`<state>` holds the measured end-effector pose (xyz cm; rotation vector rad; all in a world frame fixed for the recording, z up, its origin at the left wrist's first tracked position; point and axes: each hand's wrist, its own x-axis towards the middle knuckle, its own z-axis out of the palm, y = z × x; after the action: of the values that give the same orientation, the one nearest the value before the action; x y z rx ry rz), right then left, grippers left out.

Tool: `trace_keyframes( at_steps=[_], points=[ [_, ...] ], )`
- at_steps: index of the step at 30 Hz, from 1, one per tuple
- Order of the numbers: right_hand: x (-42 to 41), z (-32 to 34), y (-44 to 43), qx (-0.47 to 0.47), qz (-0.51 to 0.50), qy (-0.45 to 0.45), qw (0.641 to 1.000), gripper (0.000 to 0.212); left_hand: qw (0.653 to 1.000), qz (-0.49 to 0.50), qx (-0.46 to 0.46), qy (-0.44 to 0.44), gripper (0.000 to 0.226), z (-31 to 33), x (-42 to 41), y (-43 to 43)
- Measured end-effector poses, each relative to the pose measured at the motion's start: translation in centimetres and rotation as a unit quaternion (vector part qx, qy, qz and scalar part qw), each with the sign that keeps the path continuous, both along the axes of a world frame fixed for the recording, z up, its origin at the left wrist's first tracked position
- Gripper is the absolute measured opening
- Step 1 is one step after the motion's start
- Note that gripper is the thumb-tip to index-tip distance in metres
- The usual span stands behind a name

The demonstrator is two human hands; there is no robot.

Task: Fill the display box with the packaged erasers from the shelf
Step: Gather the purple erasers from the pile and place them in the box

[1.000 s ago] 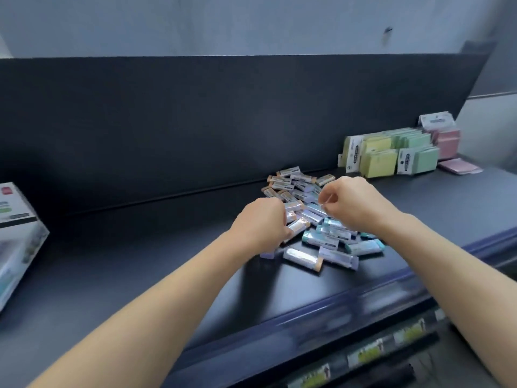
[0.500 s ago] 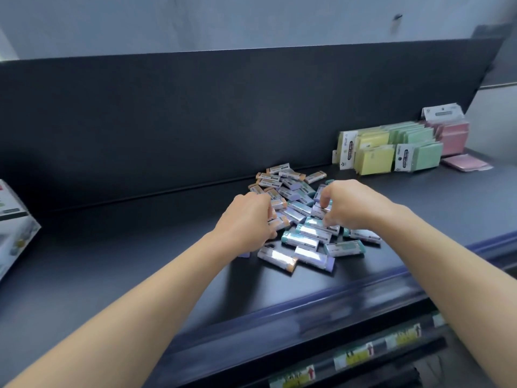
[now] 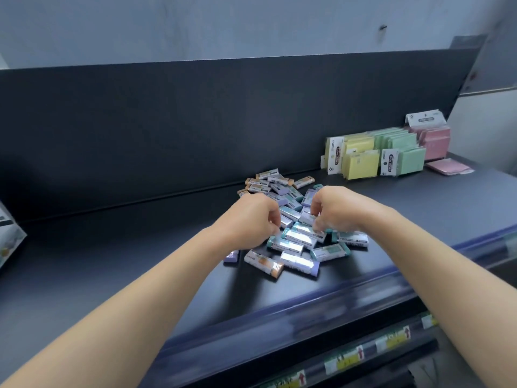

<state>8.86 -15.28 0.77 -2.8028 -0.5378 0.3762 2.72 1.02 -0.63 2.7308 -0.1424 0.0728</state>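
A loose pile of packaged erasers (image 3: 291, 242) in teal, purple and orange wrappers lies on the dark shelf (image 3: 112, 261). My left hand (image 3: 249, 219) rests on the pile's left side, fingers curled down onto the erasers; its fingertips are hidden. My right hand (image 3: 335, 210) is on the pile's right side, fingers curled around one or more erasers (image 3: 307, 217). At the far left edge, a corner of the white display box (image 3: 9, 233) shows.
Packs of yellow, green and pink sticky notes (image 3: 386, 152) stand at the back right against the dark back panel. The shelf's front edge (image 3: 307, 312) runs below my forearms, with price tags (image 3: 347, 359) on the rail beneath.
Both hands have dipped lower into the pile and closed in towards each other. The view has shifted a little left, with the display box sliding further out of the frame.
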Motion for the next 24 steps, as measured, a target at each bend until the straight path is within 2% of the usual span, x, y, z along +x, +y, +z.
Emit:
trace_keyframes(
  at_steps=[3,9,13,15,19,24],
  points=[
    [0.3,-0.5,0.0,0.029,0.001,-0.009,1.0,0.007,0.999,0.02,0.004,-0.024,0.014,-0.2,0.8,0.7],
    [0.8,-0.3,-0.4,0.163,0.001,-0.01,0.987,0.033,1.0,-0.001,0.008,0.023,0.028,-0.7,2.0,-0.1],
    [1.0,0.2,-0.7,0.215,-0.007,0.024,0.976,0.036,0.997,-0.005,0.058,0.06,0.022,-0.8,2.6,-0.4],
    [1.0,0.3,-1.0,0.227,-0.02,0.043,0.973,0.034,0.996,-0.005,0.076,0.054,0.021,-0.8,2.8,-0.5],
    [1.2,0.2,-1.3,0.232,-0.038,0.059,0.97,0.028,0.994,-0.012,0.094,0.054,0.038,-0.6,3.1,-0.6],
    [1.3,0.0,-1.4,0.232,-0.052,0.056,0.97,0.026,0.992,-0.023,0.106,0.063,0.04,0.3,2.9,-0.7]
  ],
)
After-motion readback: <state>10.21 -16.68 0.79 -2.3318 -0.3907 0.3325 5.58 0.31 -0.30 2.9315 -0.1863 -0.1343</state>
